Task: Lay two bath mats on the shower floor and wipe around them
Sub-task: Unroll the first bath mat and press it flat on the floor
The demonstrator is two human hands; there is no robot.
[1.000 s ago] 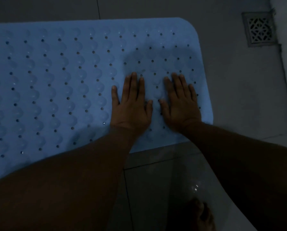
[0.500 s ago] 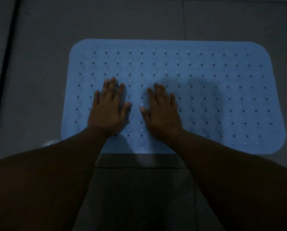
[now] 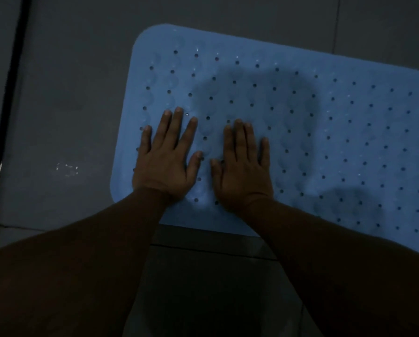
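Dim grey shower floor (image 3: 65, 93), head view only. Blue bath mat (image 3: 325, 132) lies flat, long axis running L–R, most of it off to the right. Left hand (image 3: 166, 161) & right hand (image 3: 243, 170) press its left end, fingers straight, gripping nothing; right hand is nearer the unpressed stretch.

bare floor (image 3: 65, 98) left of mat (image 3: 337, 147), dark strip (image 3: 14, 81) beyond
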